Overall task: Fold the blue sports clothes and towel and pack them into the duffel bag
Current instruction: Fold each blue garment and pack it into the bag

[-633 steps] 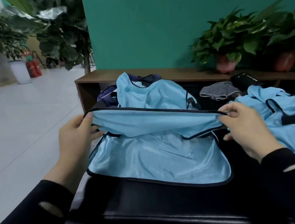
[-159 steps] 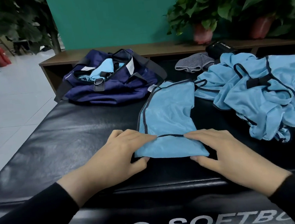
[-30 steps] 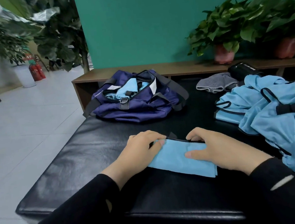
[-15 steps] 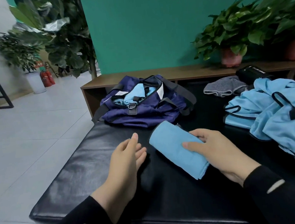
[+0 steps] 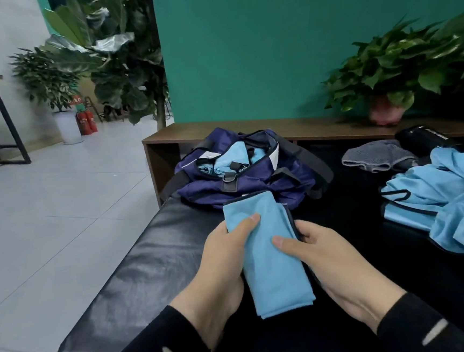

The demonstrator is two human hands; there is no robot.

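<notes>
A folded light-blue garment (image 5: 271, 256) with dark trim is lifted off the black padded bench (image 5: 139, 282), and both my hands hold it. My left hand (image 5: 227, 263) grips its left edge with the thumb on top. My right hand (image 5: 324, 254) grips its right edge, thumb across the cloth. Just beyond it the navy duffel bag (image 5: 242, 183) lies open on the bench, with light-blue cloth showing inside. A loose pile of light-blue sports clothes (image 5: 451, 198) lies at the right.
A grey cloth (image 5: 377, 156) and a black pouch (image 5: 424, 138) lie behind the pile. A low wooden shelf (image 5: 291, 127) with potted plants (image 5: 390, 77) runs along the green wall. The bench's left edge drops to a tiled floor (image 5: 46, 220).
The folded garment has come up off the bench and turned lengthwise toward the bag. My left hand, free half a second ago, now grips its left edge.
</notes>
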